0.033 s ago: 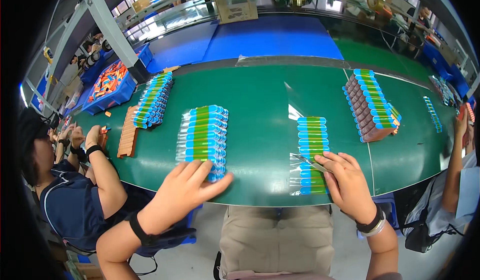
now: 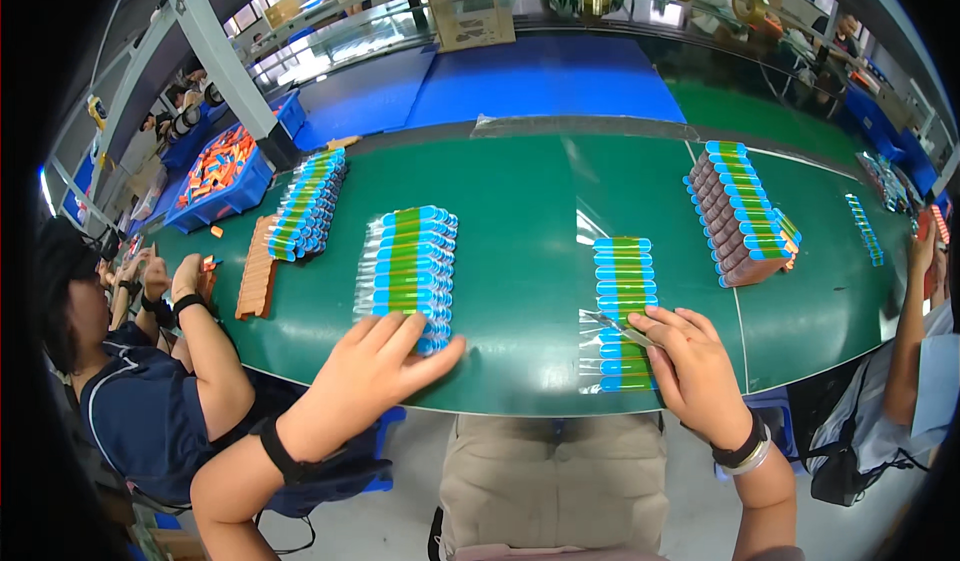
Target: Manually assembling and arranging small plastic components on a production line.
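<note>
My left hand point(image 2: 375, 366) rests over the near end of a stack of blue-and-green strips point(image 2: 408, 261) with clear film along its left side. Its fingers and thumb are spread apart. On the right, my right hand point(image 2: 690, 356) is closed on a slim pointed metal tool point(image 2: 628, 332), whose tip points left. That tool lies across a row of similar blue-and-green strips point(image 2: 625, 283); clear film sticks out from the row's near left side. The fingers hide part of the row's right edge.
Stacked strips on brown pieces point(image 2: 742, 216) stand at the right, and another stack point(image 2: 308, 201) leans by orange-brown pieces point(image 2: 256, 271) at the left. Behind these, a blue bin point(image 2: 225, 204) holds orange pieces. People sit at both sides of the green table point(image 2: 520, 351).
My left hand has shifted slightly away from me, and the strip stack under it a little too. My right hand and the metal tool stay nearly in place.
</note>
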Demonstrator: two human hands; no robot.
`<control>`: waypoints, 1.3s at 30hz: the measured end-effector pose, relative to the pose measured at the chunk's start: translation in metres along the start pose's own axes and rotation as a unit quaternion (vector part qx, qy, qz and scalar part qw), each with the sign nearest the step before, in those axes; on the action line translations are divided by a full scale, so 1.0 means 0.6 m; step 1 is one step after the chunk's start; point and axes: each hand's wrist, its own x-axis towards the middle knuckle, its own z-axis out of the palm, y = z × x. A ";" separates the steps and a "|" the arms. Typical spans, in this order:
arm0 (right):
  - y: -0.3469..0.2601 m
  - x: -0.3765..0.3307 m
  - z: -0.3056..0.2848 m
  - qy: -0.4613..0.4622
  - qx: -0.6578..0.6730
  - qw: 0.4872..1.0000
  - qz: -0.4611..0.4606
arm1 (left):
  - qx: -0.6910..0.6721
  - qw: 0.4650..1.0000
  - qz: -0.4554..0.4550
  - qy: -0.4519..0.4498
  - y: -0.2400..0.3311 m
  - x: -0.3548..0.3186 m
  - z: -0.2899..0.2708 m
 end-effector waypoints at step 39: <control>0.133 0.165 -0.204 0.162 -0.202 0.966 0.008 | -0.293 0.954 0.042 0.039 0.139 0.098 0.052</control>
